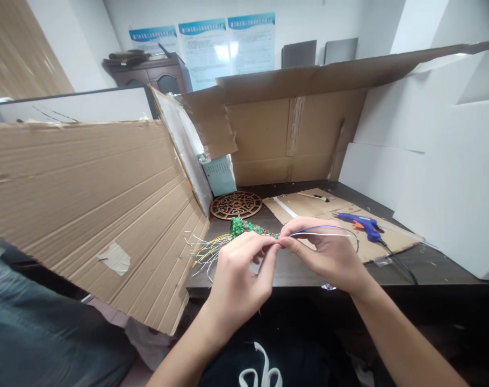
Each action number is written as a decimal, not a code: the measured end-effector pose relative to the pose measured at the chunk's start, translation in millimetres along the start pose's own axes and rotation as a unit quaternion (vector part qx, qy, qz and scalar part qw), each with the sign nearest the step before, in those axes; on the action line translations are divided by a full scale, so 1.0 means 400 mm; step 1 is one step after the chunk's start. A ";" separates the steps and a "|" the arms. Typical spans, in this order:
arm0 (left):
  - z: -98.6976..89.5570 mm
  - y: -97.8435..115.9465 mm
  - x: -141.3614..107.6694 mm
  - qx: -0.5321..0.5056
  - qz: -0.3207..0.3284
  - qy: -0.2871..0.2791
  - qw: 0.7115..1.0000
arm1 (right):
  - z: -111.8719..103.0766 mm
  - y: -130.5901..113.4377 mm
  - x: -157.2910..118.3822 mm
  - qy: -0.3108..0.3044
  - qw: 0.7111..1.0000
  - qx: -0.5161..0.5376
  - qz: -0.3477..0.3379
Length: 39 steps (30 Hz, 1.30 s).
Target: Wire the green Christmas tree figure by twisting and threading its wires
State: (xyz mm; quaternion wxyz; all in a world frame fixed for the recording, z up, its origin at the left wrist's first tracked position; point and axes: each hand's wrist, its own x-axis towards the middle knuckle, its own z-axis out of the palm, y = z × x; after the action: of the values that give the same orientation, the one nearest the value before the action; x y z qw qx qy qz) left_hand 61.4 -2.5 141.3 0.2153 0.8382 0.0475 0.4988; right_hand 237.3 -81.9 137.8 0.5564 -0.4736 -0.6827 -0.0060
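Observation:
A green and red woven piece (248,228) tapers toward my fingertips, with loose yellow and white strands (208,250) fanning out from its left end. My left hand (242,269) pinches at its narrow right end, thumb against forefinger. Touching it there, my right hand (325,255) is closed with thumb and forefinger together on thin cords. A blue cord (329,228) and a white cord (333,235) run from that pinch back over the right hand, the blue one curving down in a loop. The fingers hide exactly where the cords meet the woven piece.
A blue glue gun (361,223) with a black cable lies on a cardboard sheet (393,244), near a small brush (315,197). Behind the woven piece lies a round openwork trivet (236,205). Cardboard panels (148,215) and white boards (450,177) wall in the dark table (433,271). A person's clothed leg (47,322) shows at left.

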 end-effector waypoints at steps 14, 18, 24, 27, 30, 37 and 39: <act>-0.018 0.008 -0.012 0.022 0.010 -0.021 0.999 | -0.004 -0.028 0.005 -0.043 0.998 0.052 0.003; -0.033 0.004 0.001 -0.219 -0.169 -0.112 0.954 | -0.016 -0.013 0.015 -0.056 0.990 0.102 -0.083; -0.017 -0.009 -0.002 -0.218 -0.185 -0.095 0.953 | -0.009 -0.006 0.017 -0.014 0.994 0.057 -0.093; -0.006 -0.008 -0.005 -0.062 -0.071 -0.013 0.995 | -0.001 -0.007 0.014 0.007 0.998 0.021 -0.066; 0.000 -0.009 -0.010 0.047 0.031 0.018 0.998 | 0.007 -0.009 0.011 0.025 0.999 0.006 -0.033; 0.005 -0.029 -0.017 0.209 0.133 -0.002 0.969 | 0.016 -0.020 0.009 0.036 0.998 -0.005 0.054; 0.006 -0.036 -0.016 0.232 0.140 -0.005 0.963 | 0.016 -0.023 0.010 0.028 0.997 0.011 0.078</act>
State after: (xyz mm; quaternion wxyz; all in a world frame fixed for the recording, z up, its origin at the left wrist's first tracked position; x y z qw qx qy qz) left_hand 62.1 7.8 129.2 -0.0566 0.8660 0.0433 0.4950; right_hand 227.0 -81.0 143.1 0.5793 -0.5187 -0.6279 0.0315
